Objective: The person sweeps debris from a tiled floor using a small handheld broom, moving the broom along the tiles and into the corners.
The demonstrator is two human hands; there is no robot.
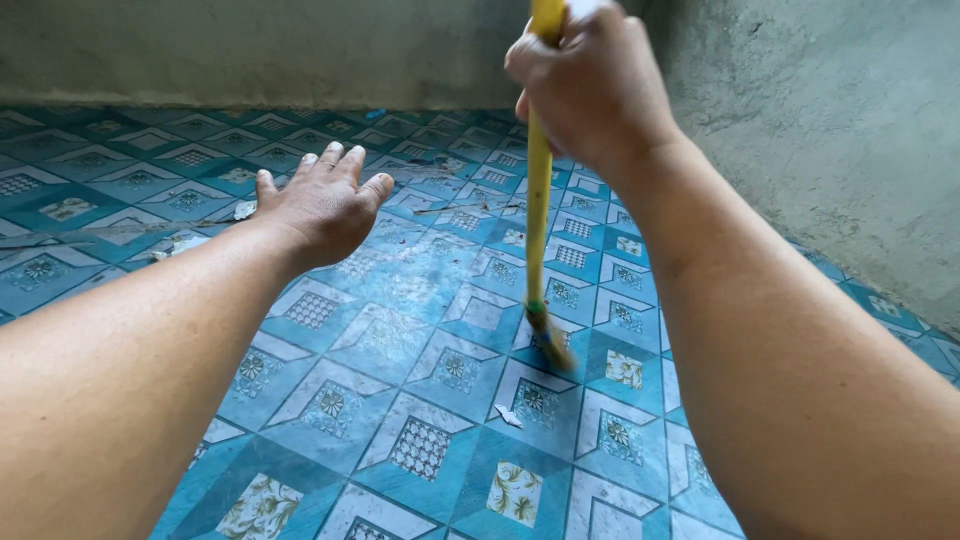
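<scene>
My right hand (590,85) is closed around a thin yellow stick (539,200) at the top of the view. The stick runs almost straight down, and its frayed lower tip (550,345) rests on the blue patterned floor covering (420,330). My left hand (325,205) reaches forward over the floor covering at left centre, palm down with fingers spread, holding nothing. I cannot tell if it touches the surface.
Bare grey concrete walls stand at the back (250,50) and on the right (850,130). Small pale scraps lie on the floor covering, one near the stick's tip (509,416) and others by the left hand (244,209).
</scene>
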